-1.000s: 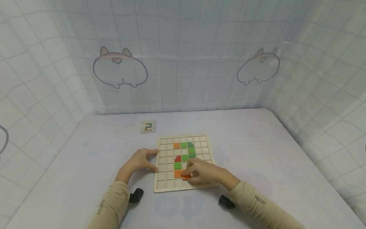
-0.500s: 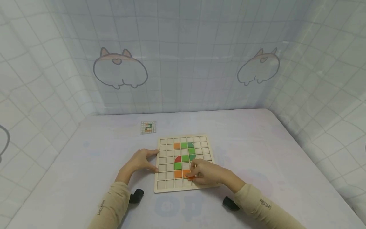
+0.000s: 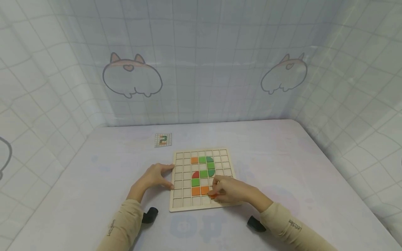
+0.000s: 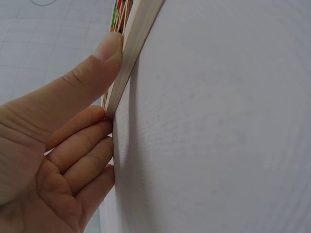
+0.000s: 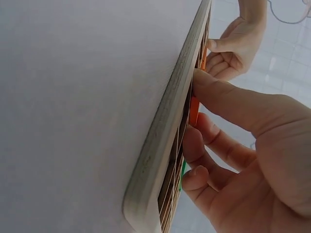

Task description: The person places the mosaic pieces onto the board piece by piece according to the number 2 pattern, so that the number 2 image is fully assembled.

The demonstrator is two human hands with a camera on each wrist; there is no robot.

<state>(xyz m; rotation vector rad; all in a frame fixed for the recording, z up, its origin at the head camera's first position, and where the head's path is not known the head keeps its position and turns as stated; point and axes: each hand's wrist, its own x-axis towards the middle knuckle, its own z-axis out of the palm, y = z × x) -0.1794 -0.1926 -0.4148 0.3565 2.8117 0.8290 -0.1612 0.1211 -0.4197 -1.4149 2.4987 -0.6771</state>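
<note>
A wooden grid board (image 3: 177,193) lies on the table, with green, orange and red tiles set in some cells. My right hand (image 3: 230,189) pinches an orange tile (image 3: 213,196) between thumb and fingers, low over the board. In the right wrist view that orange tile (image 5: 194,110) shows between the thumb and fingertips, right at the grid. Two orange tiles (image 3: 200,190) sit side by side in cells just left of it. My left hand (image 3: 154,176) touches the board's left edge with thumb and fingertips, its fingers fairly straight, as the left hand (image 4: 63,145) also shows up close.
Behind the board lies a small pattern card (image 3: 163,140) with a coloured figure on a grid. Dark curved camera pieces (image 3: 150,215) stick out at the wrists. A pale cloth covers the table (image 3: 270,150), and tile-patterned curtains (image 3: 210,87) hang behind and at the sides.
My right hand has slid right along the orange row with a tile. An orange tile now lies in the second cell of that row, uncovered by the fingers. My left hand has stayed put.
</note>
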